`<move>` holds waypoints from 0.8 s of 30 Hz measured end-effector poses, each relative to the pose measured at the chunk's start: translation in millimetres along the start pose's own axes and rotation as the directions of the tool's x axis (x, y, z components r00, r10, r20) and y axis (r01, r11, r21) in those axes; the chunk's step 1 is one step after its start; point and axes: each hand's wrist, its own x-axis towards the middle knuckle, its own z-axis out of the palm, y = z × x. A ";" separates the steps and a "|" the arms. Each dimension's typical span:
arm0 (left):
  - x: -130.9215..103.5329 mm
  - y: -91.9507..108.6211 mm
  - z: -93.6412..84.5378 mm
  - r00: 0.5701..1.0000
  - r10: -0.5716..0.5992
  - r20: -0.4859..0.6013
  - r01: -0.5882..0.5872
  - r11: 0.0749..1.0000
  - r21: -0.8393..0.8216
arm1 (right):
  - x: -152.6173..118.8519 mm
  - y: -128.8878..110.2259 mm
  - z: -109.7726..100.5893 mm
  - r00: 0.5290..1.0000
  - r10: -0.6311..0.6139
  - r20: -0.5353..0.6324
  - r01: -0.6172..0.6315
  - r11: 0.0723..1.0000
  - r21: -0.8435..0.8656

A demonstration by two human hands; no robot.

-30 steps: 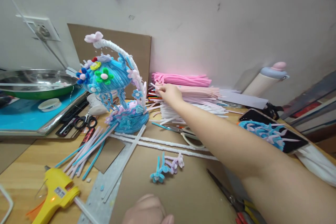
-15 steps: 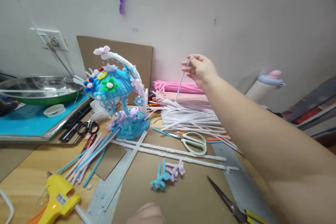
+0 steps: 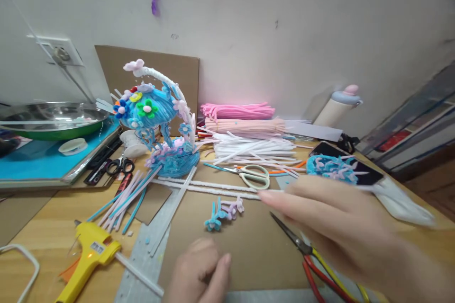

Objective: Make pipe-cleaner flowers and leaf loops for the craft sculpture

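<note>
My right hand [image 3: 341, 227], smeared by motion, hovers over the cardboard's right side with its fingers together. A pale pipe cleaner [image 3: 369, 188] shows behind it, apparently running from its grip. Low in the middle, my left hand [image 3: 201, 270] rests curled on the cardboard [image 3: 256, 255]; whatever its fingers may hold is hidden. Just beyond it lie a blue pipe-cleaner flower [image 3: 213, 223] and a lilac one [image 3: 232, 209]. Pliers-like cutters with red and yellow handles [image 3: 302, 246] lie partly under my right hand. White pipe-cleaner bundles [image 3: 254, 149] are stacked behind.
A blue fuzzy jellyfish-like model [image 3: 156, 109] stands at centre left. A yellow glue gun [image 3: 94, 248] lies front left, green-handled scissors [image 3: 256, 176] behind the flowers. A phone [image 3: 369, 173] carries a blue and lilac piece [image 3: 330, 169]. A bottle [image 3: 336, 106] stands back right.
My right hand has come down and towards me from above the pipe-cleaner bundles, bringing the pale pipe cleaner. More of my left hand shows. The view has shifted slightly.
</note>
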 end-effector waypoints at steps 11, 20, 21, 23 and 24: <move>41.4 20.1 2.6 0.976 -0.112 -0.185 0.173 0.918 0.356 | -78.4 9.5 60.4 0.819 0.441 0.366 -0.382 0.896 -0.225; 57.7 17.2 15.4 0.958 -0.095 -0.270 0.193 0.911 0.365 | -81.7 13.4 58.6 0.880 0.414 0.234 -0.416 0.908 -0.041; 55.8 19.3 12.8 0.959 -0.090 -0.270 0.182 0.923 0.339 | -81.7 13.3 56.9 0.896 0.400 0.194 -0.407 0.914 -0.005; 50.7 24.9 7.3 0.958 -0.093 -0.271 0.156 0.963 0.219 | -81.6 11.7 53.2 0.909 0.397 0.126 -0.406 0.912 0.062; 47.9 27.7 4.9 0.955 -0.105 -0.277 0.146 0.981 0.130 | -81.7 10.3 51.6 0.911 0.398 0.105 -0.408 0.909 0.088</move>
